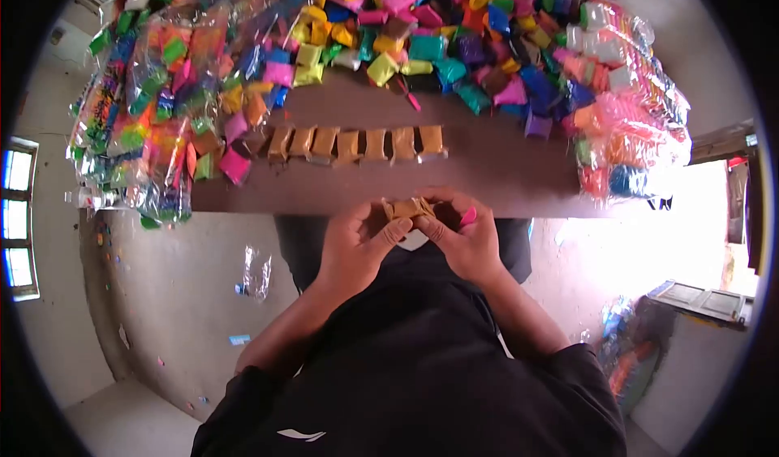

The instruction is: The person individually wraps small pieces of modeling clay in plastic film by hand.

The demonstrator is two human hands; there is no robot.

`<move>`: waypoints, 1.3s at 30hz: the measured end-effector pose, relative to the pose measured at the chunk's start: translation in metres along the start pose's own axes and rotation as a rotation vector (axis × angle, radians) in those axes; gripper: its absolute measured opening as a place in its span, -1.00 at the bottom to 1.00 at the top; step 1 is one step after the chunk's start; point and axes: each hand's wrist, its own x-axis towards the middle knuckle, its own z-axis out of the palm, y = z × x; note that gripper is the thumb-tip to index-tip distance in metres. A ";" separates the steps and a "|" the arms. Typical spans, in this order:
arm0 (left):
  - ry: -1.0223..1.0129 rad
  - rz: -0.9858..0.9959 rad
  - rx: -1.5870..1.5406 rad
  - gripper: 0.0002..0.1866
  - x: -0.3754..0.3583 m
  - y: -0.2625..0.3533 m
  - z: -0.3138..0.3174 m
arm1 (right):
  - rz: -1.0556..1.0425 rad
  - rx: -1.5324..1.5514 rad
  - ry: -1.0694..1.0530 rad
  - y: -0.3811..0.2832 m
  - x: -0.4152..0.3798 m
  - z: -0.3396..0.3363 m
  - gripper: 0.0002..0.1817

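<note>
My left hand (pixel 357 242) and my right hand (pixel 464 238) meet at the near edge of the brown table (pixel 487 177). Together they pinch a small tan packet (pixel 407 208) between thumbs and fingers. A pink item (pixel 469 214) shows by my right fingers. On the table beyond my hands lies a row of several tan packets (pixel 357 143), side by side.
A big heap of small coloured packets (pixel 438 35) covers the far part of the table. Clear bags stuffed with coloured packets lie at the left (pixel 154 108) and right (pixel 625 124). Scraps of plastic (pixel 256 270) litter the concrete floor below.
</note>
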 end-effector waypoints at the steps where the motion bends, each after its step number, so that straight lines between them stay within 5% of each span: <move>1: -0.022 -0.024 0.026 -0.75 -0.005 0.002 -0.004 | 0.014 0.002 0.005 -0.001 -0.003 0.000 -0.70; 6: -0.032 -0.019 0.044 -0.74 -0.017 0.003 -0.001 | 0.108 0.222 -0.133 -0.007 -0.018 -0.004 -0.66; 9: -0.055 0.039 0.106 -0.73 -0.019 0.001 -0.002 | -0.088 0.099 -0.099 -0.006 -0.018 -0.002 -0.66; 12: -0.089 0.031 0.161 -0.72 -0.019 0.002 -0.008 | -0.049 -0.128 -0.196 -0.018 -0.015 -0.016 -0.66; 18: -0.124 0.055 0.146 -0.72 -0.017 -0.001 -0.007 | -0.065 0.231 -0.125 -0.007 -0.016 -0.006 -0.68; 23: -0.148 0.041 0.099 -0.69 -0.015 -0.005 -0.005 | -0.022 0.072 -0.170 -0.026 -0.019 -0.018 -0.61; 28: -0.125 0.529 0.723 -0.57 -0.005 0.013 -0.002 | -0.054 -0.093 -0.162 -0.033 -0.018 -0.028 -0.47; 31: -0.098 0.608 0.813 -0.53 -0.009 0.018 0.005 | -0.112 -0.231 -0.180 -0.029 -0.018 -0.027 -0.36; 35: -0.123 0.931 0.938 -0.52 -0.005 0.013 0.002 | 0.025 0.223 -0.204 -0.020 -0.029 -0.016 -0.37; 36: -0.123 0.929 0.939 -0.52 -0.007 0.009 0.003 | 0.153 0.466 -0.181 -0.021 -0.032 -0.013 -0.41; 39: 0.069 0.533 0.448 -0.55 -0.020 -0.004 0.012 | 0.123 0.302 -0.152 -0.016 -0.036 -0.022 -0.46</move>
